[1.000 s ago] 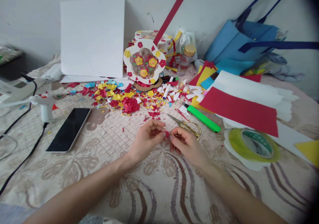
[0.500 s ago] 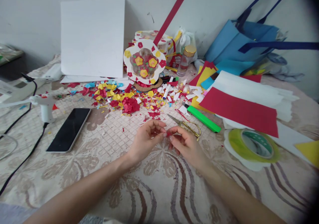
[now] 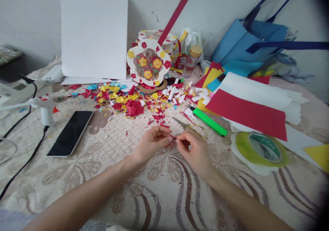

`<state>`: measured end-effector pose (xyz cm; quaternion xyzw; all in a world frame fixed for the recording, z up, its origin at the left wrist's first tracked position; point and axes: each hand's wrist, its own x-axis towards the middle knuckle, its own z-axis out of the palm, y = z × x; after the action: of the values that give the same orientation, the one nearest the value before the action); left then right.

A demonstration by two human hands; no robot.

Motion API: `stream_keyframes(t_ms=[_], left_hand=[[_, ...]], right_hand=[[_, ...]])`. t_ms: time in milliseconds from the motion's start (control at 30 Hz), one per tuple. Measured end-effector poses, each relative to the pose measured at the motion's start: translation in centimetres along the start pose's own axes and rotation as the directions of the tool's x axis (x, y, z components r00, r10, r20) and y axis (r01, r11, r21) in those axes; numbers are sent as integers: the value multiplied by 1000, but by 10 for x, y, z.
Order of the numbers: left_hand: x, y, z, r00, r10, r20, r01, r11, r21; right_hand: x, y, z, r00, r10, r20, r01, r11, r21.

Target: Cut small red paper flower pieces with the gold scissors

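Both forearms [image 3: 100,184] angled inward; left hand [image 3: 151,142], right hand [image 3: 196,152] pinching red piece [image 3: 173,137].

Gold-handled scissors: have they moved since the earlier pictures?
No. Judged against the green cutter, the scissors lie in the same place and point the same way; the right hand now hides more of their handles.

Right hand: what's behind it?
Just beyond the right hand lie the scissors on the patterned cloth, mostly in view. The hand covers the near part of the scissors, and whatever lies directly beneath it cannot be seen.
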<state>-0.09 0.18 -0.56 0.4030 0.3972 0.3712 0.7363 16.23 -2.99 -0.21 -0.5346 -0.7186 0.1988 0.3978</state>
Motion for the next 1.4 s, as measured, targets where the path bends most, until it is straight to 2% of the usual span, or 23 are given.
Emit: stream_keyframes(t_ms=[200,333,467,567,633,767,833,933,1067,1167,1267,1400], left_hand=[[1,-1,0,1000,-17,-10,17,999,-28],[1,0,-2,999,-20,-27,19,1000,-24],[3,0,-4,999,18,-29,-17,1000,23],[4,0,-6,999,38,8,-39,997,64],[4,0,-7,998,51,24,-53,995,89],[3,3,-9,993,101,66,-110,980,163],[3,5,-10,986,141,92,-158,963,219],[3,6,-10,975,185,126,-214,936,280],[3,6,-10,971,206,125,-236,917,321],[3,4,-10,979,186,85,-204,920,334],[4,3,-10,992,91,84,-111,958,264],[4,2,-9,993,-45,108,29,989,143]], right_hand=[[-2,3,2,993,-118,23,120,986,-115],[-1,6,1,989,-129,70,135,986,-95],[1,3,-1,993,-16,121,13,999,32],[2,-1,-3,975,88,204,-120,981,151],[3,-3,-3,948,164,274,-234,940,247],[5,-1,-5,857,293,424,-466,793,392],[6,2,-5,826,306,473,-517,746,420],[6,6,-6,813,301,498,-532,730,429],[5,8,-5,841,285,460,-477,792,381],[3,6,-4,882,287,373,-409,859,306],[2,4,-2,928,263,264,-322,922,216],[1,3,0,980,154,124,-167,981,104]])
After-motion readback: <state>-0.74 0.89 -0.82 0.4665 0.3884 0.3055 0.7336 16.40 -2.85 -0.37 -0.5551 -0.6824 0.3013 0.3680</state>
